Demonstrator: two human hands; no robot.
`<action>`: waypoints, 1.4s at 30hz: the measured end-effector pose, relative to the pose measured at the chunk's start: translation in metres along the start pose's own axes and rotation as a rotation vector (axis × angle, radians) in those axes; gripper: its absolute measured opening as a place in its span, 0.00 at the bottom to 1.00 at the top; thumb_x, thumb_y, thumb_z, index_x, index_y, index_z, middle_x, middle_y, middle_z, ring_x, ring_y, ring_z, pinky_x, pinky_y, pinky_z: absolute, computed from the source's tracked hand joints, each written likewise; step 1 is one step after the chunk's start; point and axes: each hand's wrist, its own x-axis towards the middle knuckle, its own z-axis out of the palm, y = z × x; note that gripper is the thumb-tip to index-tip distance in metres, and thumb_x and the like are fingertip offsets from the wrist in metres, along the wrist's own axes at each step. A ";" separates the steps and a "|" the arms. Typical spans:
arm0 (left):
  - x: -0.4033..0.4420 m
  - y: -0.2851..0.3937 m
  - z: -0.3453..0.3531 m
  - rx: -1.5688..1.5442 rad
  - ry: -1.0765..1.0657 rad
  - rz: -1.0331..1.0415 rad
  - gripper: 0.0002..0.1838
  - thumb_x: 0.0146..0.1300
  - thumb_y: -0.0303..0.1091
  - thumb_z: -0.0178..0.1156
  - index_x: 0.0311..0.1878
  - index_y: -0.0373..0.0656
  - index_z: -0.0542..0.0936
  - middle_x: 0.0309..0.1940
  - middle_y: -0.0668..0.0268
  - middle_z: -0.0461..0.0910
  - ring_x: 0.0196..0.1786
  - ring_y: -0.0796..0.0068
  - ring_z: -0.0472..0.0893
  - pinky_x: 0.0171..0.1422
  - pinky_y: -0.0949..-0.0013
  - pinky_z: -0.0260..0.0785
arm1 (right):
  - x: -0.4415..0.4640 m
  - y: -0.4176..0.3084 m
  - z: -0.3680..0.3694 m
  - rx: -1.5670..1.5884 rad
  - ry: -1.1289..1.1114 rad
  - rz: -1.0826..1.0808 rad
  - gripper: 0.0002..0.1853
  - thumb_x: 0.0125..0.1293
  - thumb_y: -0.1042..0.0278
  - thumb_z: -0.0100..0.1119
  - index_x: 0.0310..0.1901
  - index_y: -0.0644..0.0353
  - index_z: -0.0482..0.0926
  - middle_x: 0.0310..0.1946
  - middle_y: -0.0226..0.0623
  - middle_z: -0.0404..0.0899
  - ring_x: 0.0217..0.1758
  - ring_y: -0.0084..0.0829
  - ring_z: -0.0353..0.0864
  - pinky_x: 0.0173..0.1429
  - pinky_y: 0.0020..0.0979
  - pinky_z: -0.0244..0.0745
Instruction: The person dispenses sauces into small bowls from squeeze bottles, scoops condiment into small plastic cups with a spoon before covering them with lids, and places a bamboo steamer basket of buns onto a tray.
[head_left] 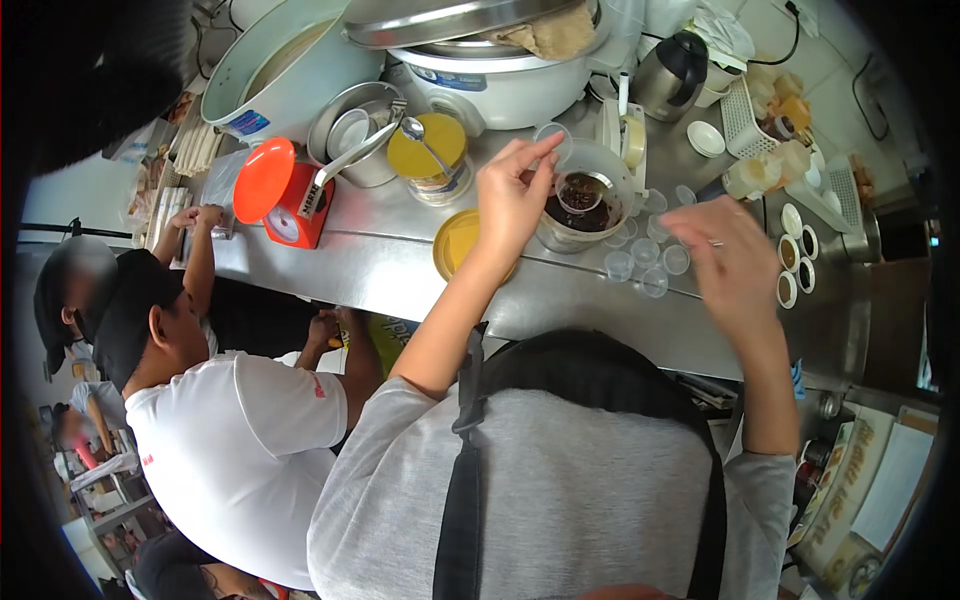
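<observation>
My left hand (512,195) is raised at the near side of a clear tub (618,165) of dark sauce (592,218). Its thumb and fingers pinch a small clear plastic cup (556,148). In the tub sits a round metal-rimmed scoop (583,192) with the dark sauce in it. My right hand (728,265) hovers to the right, over the steel table, smeared by motion, so its fingers cannot be made out well. Several empty clear cups (646,252) stand between the tub and my right hand.
Several filled cups (789,252) stand at the right. A yellow lid (460,240), a yellow-topped jar (428,150) and a red scale (285,195) lie leftward. Large pots (490,90) and a steel jug (672,78) line the back. A person in a white shirt (240,440) is close on my left.
</observation>
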 end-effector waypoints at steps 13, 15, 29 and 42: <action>-0.071 -0.007 -0.021 -0.072 0.108 -0.164 0.32 0.63 0.20 0.59 0.70 0.45 0.63 0.31 0.69 0.77 0.31 0.77 0.84 0.32 0.79 0.76 | 0.001 0.065 0.096 -0.017 -0.110 0.486 0.17 0.56 0.59 0.71 0.45 0.55 0.81 0.20 0.31 0.74 0.22 0.28 0.73 0.30 0.31 0.70; -0.093 -0.026 -0.019 -0.152 0.117 -0.227 0.30 0.63 0.19 0.59 0.68 0.40 0.63 0.32 0.68 0.76 0.33 0.73 0.85 0.33 0.78 0.78 | -0.004 0.033 0.082 0.008 -0.138 0.677 0.21 0.51 0.60 0.75 0.47 0.53 0.81 0.22 0.31 0.73 0.22 0.26 0.70 0.31 0.30 0.71; -0.166 -0.102 -0.005 0.184 -0.393 0.001 0.23 0.59 0.22 0.63 0.59 0.44 0.74 0.56 0.61 0.78 0.56 0.66 0.80 0.55 0.66 0.74 | -0.148 0.026 0.186 0.332 -0.308 0.486 0.37 0.43 0.75 0.69 0.61 0.58 0.71 0.49 0.47 0.78 0.53 0.47 0.76 0.56 0.41 0.73; -0.160 -0.096 -0.009 0.795 -0.896 0.361 0.47 0.47 0.28 0.68 0.73 0.50 0.60 0.75 0.67 0.55 0.77 0.59 0.53 0.76 0.40 0.43 | -0.146 0.038 0.171 0.402 -0.384 0.454 0.24 0.47 0.73 0.67 0.51 0.63 0.81 0.43 0.48 0.82 0.46 0.44 0.82 0.52 0.37 0.77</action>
